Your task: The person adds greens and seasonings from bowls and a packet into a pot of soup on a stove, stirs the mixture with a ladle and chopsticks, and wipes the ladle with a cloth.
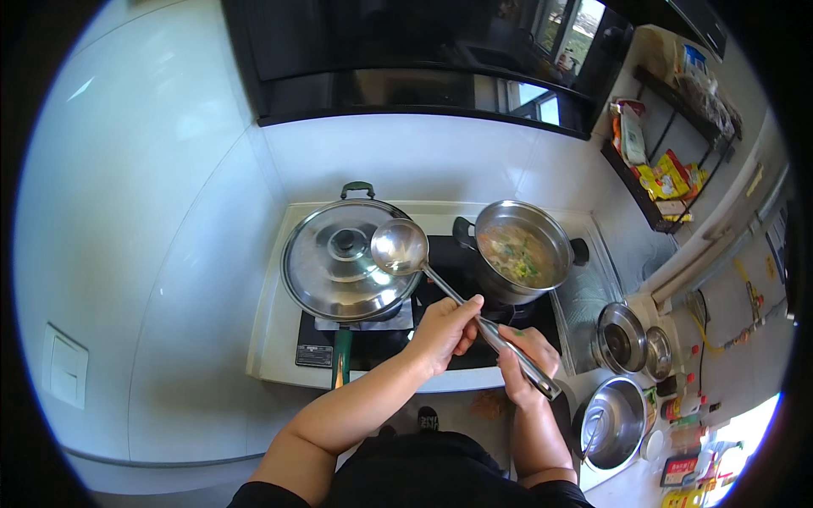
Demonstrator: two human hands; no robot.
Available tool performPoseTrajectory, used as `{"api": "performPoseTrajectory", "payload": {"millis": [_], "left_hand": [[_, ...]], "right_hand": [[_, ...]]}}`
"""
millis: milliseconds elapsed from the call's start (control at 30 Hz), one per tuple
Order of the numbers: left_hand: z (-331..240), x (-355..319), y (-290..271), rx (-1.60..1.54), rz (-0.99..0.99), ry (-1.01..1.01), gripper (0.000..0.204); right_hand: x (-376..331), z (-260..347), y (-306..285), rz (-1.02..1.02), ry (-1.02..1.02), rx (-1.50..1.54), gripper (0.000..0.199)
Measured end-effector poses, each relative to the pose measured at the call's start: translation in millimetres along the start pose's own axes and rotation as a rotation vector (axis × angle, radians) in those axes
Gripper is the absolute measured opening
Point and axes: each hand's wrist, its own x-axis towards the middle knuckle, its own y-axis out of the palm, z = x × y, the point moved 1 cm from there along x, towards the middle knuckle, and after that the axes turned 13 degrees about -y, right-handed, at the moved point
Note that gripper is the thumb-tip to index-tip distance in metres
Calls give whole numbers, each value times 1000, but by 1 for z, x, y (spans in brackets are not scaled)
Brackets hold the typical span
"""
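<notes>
A metal ladle [442, 285] slants across the middle of the view, its round bowl up at the left and its handle's end down at the right. My left hand [445, 333] is closed around the middle of the handle. Lower down, my right hand [527, 360] is closed on the handle near its end, with a small green bit on a finger. The ladle's bowl hangs over the right side of a glass-and-steel lid [339, 275] that covers a green-handled pan. To the right, a steel pot [552, 292] stands uncovered, holding soup [517, 254] with green pieces.
Both vessels stand on a black cooktop [449, 360] below a dark range hood [381, 85]. At right are a steel basin [616, 406], a pot lid [621, 337] and several bottles [686, 406]. A black wall rack [631, 173] holds packets. The pan's handle [341, 357] sticks out over the counter's front edge.
</notes>
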Motion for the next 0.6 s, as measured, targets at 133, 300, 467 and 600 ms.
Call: {"api": "performPoseTrajectory", "payload": {"millis": [133,300,467,600], "left_hand": [[27,-4,32,146,164,-58,41],[90,-14,77,270,518,-132,45],[164,-33,118,389,704,-425,52],[224,-26,116,359,477,-495,48]], "right_hand": [[-12,20,-58,232,-405,-212,18],[-66,69,-126,27,-240,-302,21],[-124,148,-169,284,-170,-693,21],[-163,185,-189,681,-254,-963,28]]}}
